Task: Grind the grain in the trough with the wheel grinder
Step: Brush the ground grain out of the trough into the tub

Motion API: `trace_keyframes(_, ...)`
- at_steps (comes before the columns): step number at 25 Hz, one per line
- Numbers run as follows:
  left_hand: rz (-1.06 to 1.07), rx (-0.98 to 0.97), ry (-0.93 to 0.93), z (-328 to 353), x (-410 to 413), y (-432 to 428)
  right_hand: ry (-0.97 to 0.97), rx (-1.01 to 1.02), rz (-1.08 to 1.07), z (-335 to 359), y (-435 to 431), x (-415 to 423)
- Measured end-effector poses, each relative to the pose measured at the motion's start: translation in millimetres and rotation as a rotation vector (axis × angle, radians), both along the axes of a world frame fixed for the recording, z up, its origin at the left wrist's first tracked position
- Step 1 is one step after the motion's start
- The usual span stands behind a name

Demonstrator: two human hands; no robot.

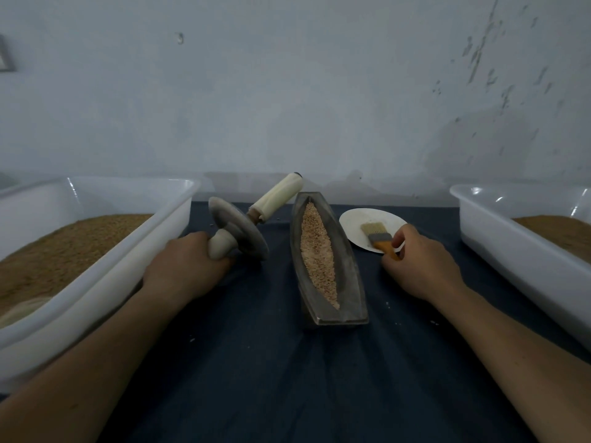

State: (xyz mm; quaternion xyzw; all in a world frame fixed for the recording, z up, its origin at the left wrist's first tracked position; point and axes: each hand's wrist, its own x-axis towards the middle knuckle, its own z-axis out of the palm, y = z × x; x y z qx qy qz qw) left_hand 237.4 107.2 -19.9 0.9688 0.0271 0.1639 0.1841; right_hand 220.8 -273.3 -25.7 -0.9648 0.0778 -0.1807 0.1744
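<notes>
Now, hands flank the trough (351, 273) of grain (316, 251).
The left hand (188, 266) grips the grinder (240, 231); the right hand (422, 266) pinches the brush (379, 238).

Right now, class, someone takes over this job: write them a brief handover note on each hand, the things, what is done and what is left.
Left hand grips the near handle of the wheel grinder, held tilted left of the trough, outside it.
Right hand pinches the orange handle of the brush lying on the white plate, right of the trough.
Trough sits on the dark cloth, filled with grain that looks whole.
Done: trough loaded, grinder in hand.
Left: release the brush, take the far handle, roll the wheel through the grain.
</notes>
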Motion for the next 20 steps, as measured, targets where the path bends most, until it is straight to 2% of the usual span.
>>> trace_keyframes(5,0.010,0.084,-0.039,6,-8,-6,0.000,-0.006,0.002,-1,0,2)
trace_keyframes(13,-0.092,0.035,-0.111,10,-15,-11,0.009,0.005,0.009,0,-1,3)
trace_keyframes(20,-0.085,0.039,-0.120,11,-17,-14,0.004,0.009,0.009,-1,0,2)
